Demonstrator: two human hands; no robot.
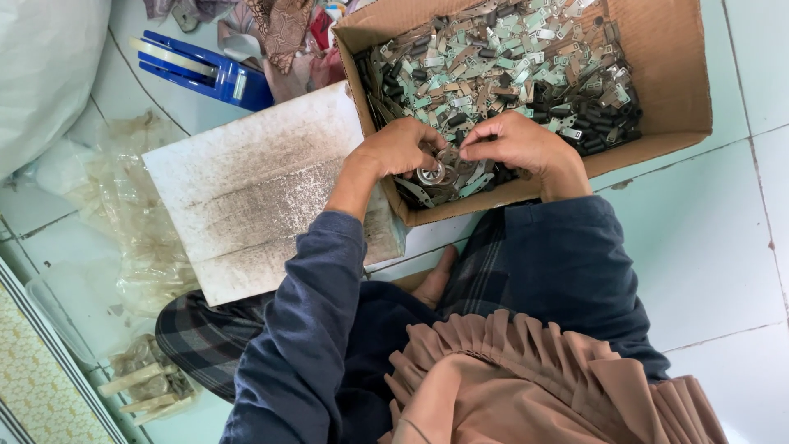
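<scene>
Informal home workshop, floor level. Work is done seated on a pale tiled floor (707, 247). A cardboard box (666, 74) holds a bulk heap of small metal parts (509, 57). A stained white board (246, 189), crumpled plastic bags (140, 238) and a blue tape dispenser (205, 70) lie alongside.

Cardboard box (674, 74) at 1 o'clock, heaped with small metal parts (501, 66). Left hand (400, 148) and right hand (518, 141) meet at the box's near edge, fingers closed on a round metal piece (431, 173). Soiled white board (246, 189) at 9 o'clock on tiled floor (715, 247). Blue tape dispenser (201, 70) at 11 o'clock.
</scene>
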